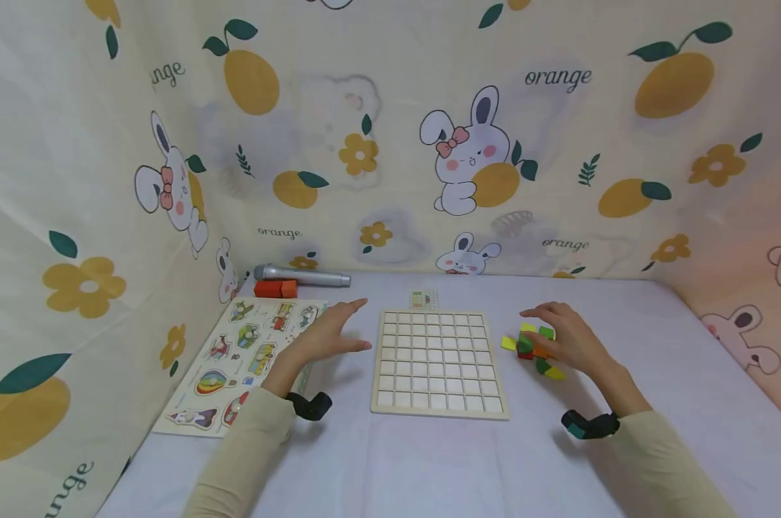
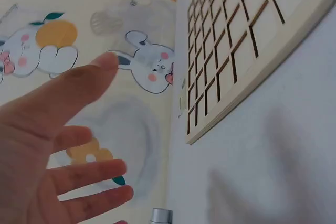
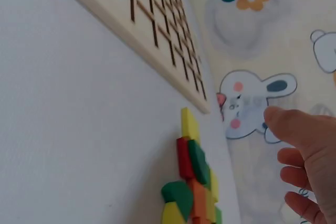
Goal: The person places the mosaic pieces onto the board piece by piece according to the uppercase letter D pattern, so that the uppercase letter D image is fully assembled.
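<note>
In my head view, the right hand (image 1: 573, 338) overlaps coloured blocks (image 1: 525, 345) right of the grid board (image 1: 438, 363) — my right wrist view shows a gap. The left hand (image 1: 321, 337) hovers opposite; both hold nothing, fingers relaxed.

Silver microphone (image 1: 303, 276), apparently, near the rabbit-print cloth (image 1: 400, 137)
</note>
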Demonstrator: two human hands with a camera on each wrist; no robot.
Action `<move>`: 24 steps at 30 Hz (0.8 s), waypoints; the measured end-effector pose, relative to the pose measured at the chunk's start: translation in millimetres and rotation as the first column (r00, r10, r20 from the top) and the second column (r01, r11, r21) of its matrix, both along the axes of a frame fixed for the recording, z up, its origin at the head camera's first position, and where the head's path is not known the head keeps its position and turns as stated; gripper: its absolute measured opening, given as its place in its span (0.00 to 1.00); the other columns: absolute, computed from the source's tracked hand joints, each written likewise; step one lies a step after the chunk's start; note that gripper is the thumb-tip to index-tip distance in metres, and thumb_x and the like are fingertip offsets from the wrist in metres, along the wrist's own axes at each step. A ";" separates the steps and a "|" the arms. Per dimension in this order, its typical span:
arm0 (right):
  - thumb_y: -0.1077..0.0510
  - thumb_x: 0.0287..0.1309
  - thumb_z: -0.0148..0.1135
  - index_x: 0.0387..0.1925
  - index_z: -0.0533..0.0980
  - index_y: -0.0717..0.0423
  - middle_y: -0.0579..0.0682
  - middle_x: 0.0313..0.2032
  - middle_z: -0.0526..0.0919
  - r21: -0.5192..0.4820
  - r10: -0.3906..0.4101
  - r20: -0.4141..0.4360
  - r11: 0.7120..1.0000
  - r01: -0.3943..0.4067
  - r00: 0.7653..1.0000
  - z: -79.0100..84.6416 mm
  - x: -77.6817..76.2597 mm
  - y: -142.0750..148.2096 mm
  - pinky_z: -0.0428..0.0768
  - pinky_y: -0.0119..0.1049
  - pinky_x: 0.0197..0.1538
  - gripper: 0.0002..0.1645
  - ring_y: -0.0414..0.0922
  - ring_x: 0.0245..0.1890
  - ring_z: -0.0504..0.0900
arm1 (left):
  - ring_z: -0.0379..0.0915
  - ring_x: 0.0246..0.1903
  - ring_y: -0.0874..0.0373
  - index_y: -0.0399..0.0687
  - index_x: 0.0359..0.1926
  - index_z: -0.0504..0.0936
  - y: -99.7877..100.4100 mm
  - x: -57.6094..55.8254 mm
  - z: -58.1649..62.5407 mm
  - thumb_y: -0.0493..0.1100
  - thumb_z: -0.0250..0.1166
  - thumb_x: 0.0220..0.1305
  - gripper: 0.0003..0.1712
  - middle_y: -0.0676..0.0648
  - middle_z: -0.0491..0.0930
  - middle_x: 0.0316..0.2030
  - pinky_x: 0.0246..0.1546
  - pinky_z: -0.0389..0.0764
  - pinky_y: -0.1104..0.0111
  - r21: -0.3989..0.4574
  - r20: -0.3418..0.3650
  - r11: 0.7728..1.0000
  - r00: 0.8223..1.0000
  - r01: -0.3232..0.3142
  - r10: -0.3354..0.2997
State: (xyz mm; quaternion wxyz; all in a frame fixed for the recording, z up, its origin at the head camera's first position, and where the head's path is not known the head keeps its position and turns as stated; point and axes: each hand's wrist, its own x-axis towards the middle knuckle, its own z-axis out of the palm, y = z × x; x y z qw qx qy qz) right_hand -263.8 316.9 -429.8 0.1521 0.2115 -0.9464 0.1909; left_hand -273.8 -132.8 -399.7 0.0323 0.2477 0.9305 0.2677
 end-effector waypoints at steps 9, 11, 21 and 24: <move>0.59 0.53 0.67 0.47 0.79 0.58 0.59 0.45 0.78 -0.022 -0.046 0.116 0.999 0.049 0.992 -12.6 -4.3 6.5 0.75 0.58 0.48 0.18 0.56 0.45 0.73 | 0.63 0.61 0.48 0.48 0.66 0.64 0.2 -2.3 -23.6 0.52 0.71 0.51 0.43 0.41 0.69 0.60 0.62 0.64 0.53 0.088 0.088 0.996 0.996 -0.008 0.001; 0.58 0.54 0.66 0.47 0.79 0.57 0.59 0.45 0.77 -0.022 -0.068 0.145 0.997 0.072 0.987 -15.8 -5.2 7.1 0.75 0.57 0.49 0.17 0.56 0.45 0.73 | 0.63 0.60 0.48 0.48 0.66 0.65 0.8 -2.4 -27.3 0.50 0.72 0.50 0.43 0.41 0.69 0.60 0.62 0.64 0.54 0.096 0.097 0.995 0.995 -0.005 -0.005; 0.57 0.55 0.65 0.49 0.78 0.59 0.59 0.46 0.76 -0.038 -0.123 0.209 0.990 0.134 0.970 -28.6 -7.6 13.0 0.73 0.58 0.51 0.19 0.57 0.47 0.73 | 0.65 0.59 0.47 0.44 0.62 0.69 5.6 -5.6 -45.4 0.46 0.73 0.49 0.39 0.43 0.70 0.60 0.61 0.66 0.54 0.152 0.120 0.988 0.992 0.029 -0.047; 0.57 0.55 0.65 0.47 0.79 0.59 0.58 0.44 0.77 -0.035 -0.125 0.207 0.990 0.135 0.970 -33.3 -9.7 14.7 0.74 0.57 0.51 0.18 0.55 0.46 0.74 | 0.65 0.58 0.45 0.42 0.61 0.70 6.6 -7.6 -51.0 0.46 0.73 0.49 0.39 0.42 0.70 0.59 0.61 0.66 0.54 0.173 0.094 0.982 0.992 0.071 -0.089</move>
